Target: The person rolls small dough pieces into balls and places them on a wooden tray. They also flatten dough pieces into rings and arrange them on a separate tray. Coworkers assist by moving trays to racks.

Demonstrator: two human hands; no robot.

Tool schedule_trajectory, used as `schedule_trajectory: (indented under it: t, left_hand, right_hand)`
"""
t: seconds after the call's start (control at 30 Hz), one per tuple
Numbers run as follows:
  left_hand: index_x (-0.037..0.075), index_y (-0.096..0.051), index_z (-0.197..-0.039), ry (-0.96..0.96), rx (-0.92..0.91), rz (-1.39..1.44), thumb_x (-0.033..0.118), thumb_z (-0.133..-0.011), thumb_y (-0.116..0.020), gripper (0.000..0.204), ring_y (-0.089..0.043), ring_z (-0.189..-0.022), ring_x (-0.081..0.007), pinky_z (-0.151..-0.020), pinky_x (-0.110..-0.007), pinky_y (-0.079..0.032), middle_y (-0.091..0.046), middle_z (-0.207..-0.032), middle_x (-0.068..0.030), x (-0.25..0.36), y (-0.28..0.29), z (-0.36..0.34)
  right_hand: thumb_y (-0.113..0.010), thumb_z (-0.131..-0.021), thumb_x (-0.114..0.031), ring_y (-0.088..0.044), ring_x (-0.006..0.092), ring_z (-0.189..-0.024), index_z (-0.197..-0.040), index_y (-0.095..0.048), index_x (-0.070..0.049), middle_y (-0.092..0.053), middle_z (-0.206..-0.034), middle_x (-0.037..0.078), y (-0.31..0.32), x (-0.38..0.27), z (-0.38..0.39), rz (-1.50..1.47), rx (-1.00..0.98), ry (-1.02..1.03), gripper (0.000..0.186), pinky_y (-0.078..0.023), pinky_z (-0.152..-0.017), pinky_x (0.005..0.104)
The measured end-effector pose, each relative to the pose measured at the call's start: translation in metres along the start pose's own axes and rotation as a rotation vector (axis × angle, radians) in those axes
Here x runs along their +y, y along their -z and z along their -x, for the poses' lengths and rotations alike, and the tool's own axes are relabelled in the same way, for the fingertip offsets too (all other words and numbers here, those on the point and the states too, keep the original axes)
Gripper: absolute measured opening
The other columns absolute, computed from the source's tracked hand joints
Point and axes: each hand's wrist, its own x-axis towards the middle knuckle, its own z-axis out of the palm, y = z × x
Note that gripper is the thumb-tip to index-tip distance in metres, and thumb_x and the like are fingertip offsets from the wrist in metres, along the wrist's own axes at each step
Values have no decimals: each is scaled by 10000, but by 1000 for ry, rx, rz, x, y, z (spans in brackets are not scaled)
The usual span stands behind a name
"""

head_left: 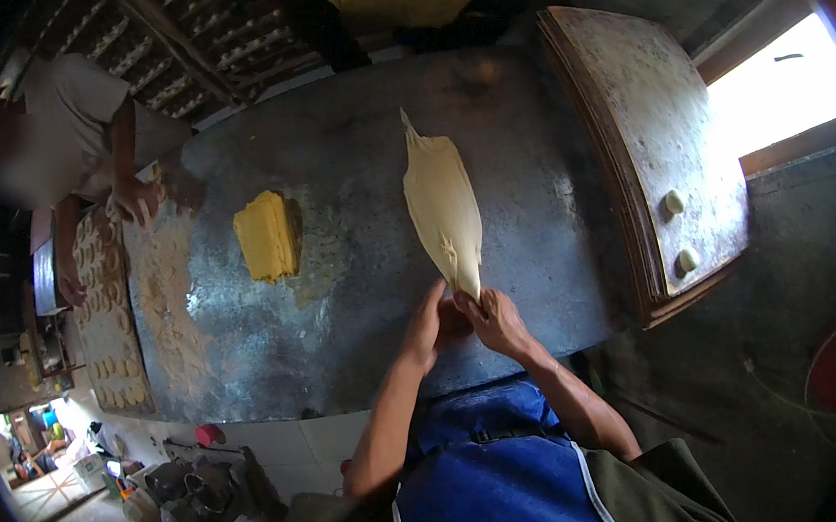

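A long, pale sheet of dough (444,199) stretches away from me over the dark worktable (365,335). Its far tip is thin and pointed, and its near end narrows into a gathered neck at my hands. My right hand (500,325) is closed around that neck, thumb on top. Close against it, my left hand (427,328) curls in at the same end, its fingertips partly hidden behind the dough and the right hand. A yellow block (266,236), like butter or margarine, rests on the table to the left of the dough.
Stacked boards (649,121) stand at the right, with two small dough balls (674,202) on top. At the left, another person's hand (137,199) works beside a tray (109,333) of small dough pieces. Floury crumbs cover the table there. Dark machinery (211,503) stands below the table's left edge.
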Motion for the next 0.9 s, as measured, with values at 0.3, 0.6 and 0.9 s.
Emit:
schedule_trajectory:
  t: [0.3, 0.6, 0.9]
  left_hand:
    - [123, -509, -858, 289, -353, 556, 246, -968, -471, 170, -305, -460, -57, -461, -239, -323, -351, -599, 59, -4, -19, -71]
    - [73, -560, -1016, -435, 41, -687, 380, -1019, -549, 308, -584, -682, -156, -566, -314, -475, -581, -825, -47, -36, 12, -29]
    - [32, -629, -849, -881, -203, -1170, 174, -959, -533, 204, -657, -866, -371, -824, -494, -466, -664, -825, -166, -8, -92, 108]
  right_hand:
    - [-669, -893, -162, -621, 252, -742, -839, -564, 2, -613, -789, 120, 61, -58, 106, -303, -588, 593, 202, -477, -667, 380]
    - [-720, -946, -338, -683, 204, -1035, -1283, -687, -77, -730, -1129, 119, 14, -70, -64, -180, -504, 519, 428, -537, -888, 368]
    - [-677, -986, -266, -677, 217, -809, -1153, -722, -48, -713, -1001, 96, -18, 0, -58, -261, -483, 538, 279, -537, -732, 359]
